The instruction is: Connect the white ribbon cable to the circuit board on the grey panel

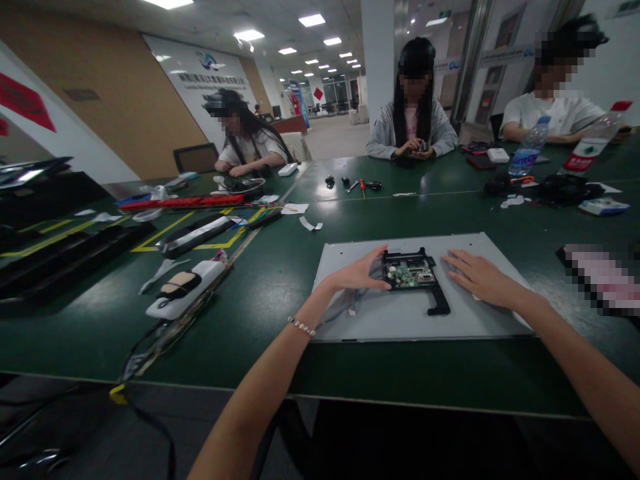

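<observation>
Frame (436, 291), black, with a green board (407, 273) inside, lies on a wide grey panel (390, 321) on the worktop (270, 273), just right of the left hand (357, 270). That thumb and finger touch its edge; I can't tell if they pinch. The right hand (483, 279), farther away, lies spread on the panel. A white bit (475, 298) by its palm is hard to make out.

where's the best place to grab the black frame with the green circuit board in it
Probably by the outer rim of the black frame, coming from the left, where the left hand is spread at its edge. The frame lies flat on the gray panel, and its rim borders the exposed circuit board, so holding there should avoid pressing the components.
</observation>
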A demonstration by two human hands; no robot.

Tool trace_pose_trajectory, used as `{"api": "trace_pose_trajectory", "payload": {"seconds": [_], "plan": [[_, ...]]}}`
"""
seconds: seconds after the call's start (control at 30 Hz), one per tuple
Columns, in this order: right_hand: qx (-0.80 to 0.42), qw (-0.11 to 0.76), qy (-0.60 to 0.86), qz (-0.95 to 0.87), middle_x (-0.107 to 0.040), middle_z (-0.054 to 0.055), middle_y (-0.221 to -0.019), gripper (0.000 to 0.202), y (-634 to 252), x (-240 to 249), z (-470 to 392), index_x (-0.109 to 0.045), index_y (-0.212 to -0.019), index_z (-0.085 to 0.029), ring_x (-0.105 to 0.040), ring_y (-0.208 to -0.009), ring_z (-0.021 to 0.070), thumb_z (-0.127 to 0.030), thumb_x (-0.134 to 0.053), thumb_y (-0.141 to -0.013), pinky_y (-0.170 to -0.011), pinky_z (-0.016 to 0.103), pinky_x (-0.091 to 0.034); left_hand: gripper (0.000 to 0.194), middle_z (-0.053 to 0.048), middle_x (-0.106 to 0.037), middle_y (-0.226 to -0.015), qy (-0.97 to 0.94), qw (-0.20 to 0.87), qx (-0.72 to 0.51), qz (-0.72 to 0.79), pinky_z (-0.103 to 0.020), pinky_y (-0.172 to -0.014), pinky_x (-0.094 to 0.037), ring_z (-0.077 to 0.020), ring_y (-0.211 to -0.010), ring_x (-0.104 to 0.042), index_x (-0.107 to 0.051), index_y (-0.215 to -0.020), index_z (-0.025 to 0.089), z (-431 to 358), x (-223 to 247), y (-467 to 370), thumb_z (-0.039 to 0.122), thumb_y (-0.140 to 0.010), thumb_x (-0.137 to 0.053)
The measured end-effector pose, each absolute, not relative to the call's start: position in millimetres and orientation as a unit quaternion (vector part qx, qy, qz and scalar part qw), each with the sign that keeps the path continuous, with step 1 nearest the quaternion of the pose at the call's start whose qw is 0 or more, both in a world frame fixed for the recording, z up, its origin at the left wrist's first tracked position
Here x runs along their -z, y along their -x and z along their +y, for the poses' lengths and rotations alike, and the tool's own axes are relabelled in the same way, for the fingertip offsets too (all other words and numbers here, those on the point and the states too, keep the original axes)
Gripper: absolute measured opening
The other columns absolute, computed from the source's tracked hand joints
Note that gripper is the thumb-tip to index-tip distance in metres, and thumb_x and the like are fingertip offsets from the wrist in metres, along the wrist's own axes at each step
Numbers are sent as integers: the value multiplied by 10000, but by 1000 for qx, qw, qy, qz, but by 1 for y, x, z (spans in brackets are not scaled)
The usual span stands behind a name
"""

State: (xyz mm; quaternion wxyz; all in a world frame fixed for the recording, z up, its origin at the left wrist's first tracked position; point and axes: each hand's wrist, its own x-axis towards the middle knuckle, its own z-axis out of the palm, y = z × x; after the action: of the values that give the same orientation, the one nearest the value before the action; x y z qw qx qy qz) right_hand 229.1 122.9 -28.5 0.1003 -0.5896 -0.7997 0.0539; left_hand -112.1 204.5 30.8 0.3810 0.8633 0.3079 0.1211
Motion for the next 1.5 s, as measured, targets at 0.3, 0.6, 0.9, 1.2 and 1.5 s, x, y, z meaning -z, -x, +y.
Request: {"api": "trace_pose_trajectory", "payload": {"seconds": [0.3, 0.6, 0.9, 1.2, 1.5], "plan": [[-46, 107, 584, -803, -476, 123, -1498, 585, -233, 20, 123, -496, -1433, -203, -451, -1362, 307, -510, -288, -980, -1105, 500, -380, 1071, -172, -275, -1584, -873, 380, -103, 288, -482, -1209, -201, -332, -1453, -278, -219, -1554, 162, 199, -33, 108, 544, -702, -744], [-71, 214, 551, -803, -517, 86, -1469, 557, -208, 8, 120, -416, -1481, -246, -468, -1353, 281, -483, -273, -998, -1126, 505, -373, 1042, -154, -310, -1570, -878, 375, -104, 277, -504, -1202, -204, -332, -1446, -287, -246, -1546, 182, 196, -33, 103, 528, -695, -738], [-164, 223, 494, -824, -249, 75, -1624, 724, -188, 8, 109, -192, -1563, -307, -289, -1458, 303, -556, -455, -937, -1162, 518, -317, 1054, -173, -264, -1586, -891, 353, -95, 269, -492, -1207, -209, -330, -1453, -273, -225, -1548, 154, 195, -29, 101, 581, -719, -717], [-169, 217, 503, -819, -91, 75, -1659, 840, -190, 14, 111, -151, -1567, -323, -244, -1471, 333, -597, -544, -878, -1158, 511, -322, 1055, -172, -222, -1604, -898, 334, -83, 275, -509, -1209, -187, -345, -1471, -228, -206, -1553, 161, 193, -27, 100, 597, -734, -708], [-164, 220, 508, -817, -175, 51, -1646, 785, -190, 17, 111, -202, -1561, -349, -308, -1442, 355, -606, -515, -889, -1150, 555, -327, 745, -154, -244, -1604, -930, 183, -71, 312, -413, -1213, -202, -262, -1481, -231, -362, -1479, 135, 239, -29, 134, 494, -870, -598]]}}
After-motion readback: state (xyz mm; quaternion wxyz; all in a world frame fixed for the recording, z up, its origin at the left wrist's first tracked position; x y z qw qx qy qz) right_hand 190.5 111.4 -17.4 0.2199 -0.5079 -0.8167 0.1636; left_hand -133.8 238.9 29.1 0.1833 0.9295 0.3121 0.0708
